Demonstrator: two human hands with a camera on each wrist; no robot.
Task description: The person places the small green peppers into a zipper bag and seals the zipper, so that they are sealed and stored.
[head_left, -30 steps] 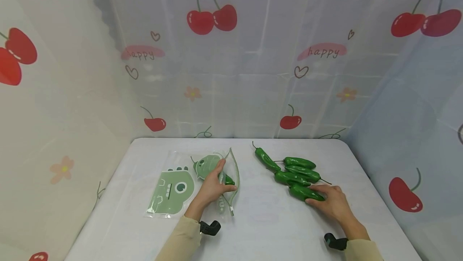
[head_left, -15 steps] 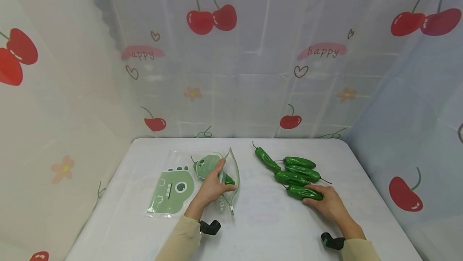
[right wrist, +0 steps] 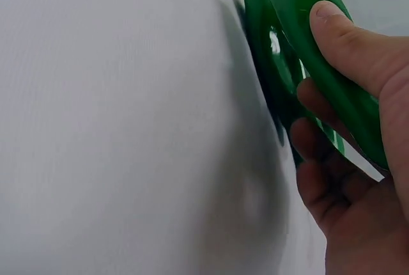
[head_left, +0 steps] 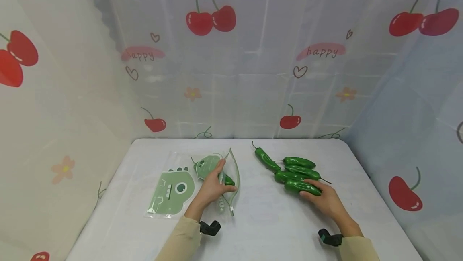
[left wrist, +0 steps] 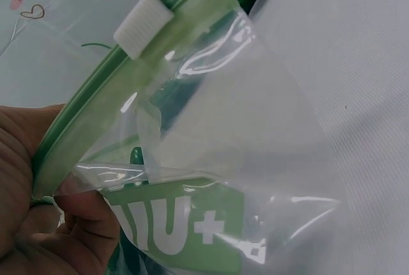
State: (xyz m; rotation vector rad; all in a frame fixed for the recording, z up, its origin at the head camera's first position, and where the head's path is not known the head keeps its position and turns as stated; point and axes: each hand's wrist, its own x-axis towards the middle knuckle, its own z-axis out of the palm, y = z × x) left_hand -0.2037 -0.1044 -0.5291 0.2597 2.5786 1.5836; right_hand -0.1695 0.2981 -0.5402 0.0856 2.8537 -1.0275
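My left hand grips the rim of a clear zip bag printed with a green monster. In the left wrist view, thumb and fingers hold the green zip edge, which carries a white slider. The bag's mouth gapes toward the right. A green pepper shows at that mouth, partly hidden by the hand. My right hand pinches another green pepper between thumb and fingers, at the near end of a group of peppers.
Several glossy green peppers lie close together right of centre on the white table. One pepper points toward the far edge. A cherry-print curtain encloses the back and sides.
My right hand has shifted slightly left and away from me with its pepper, closer to the other peppers. The left hand and bag have stayed in place.
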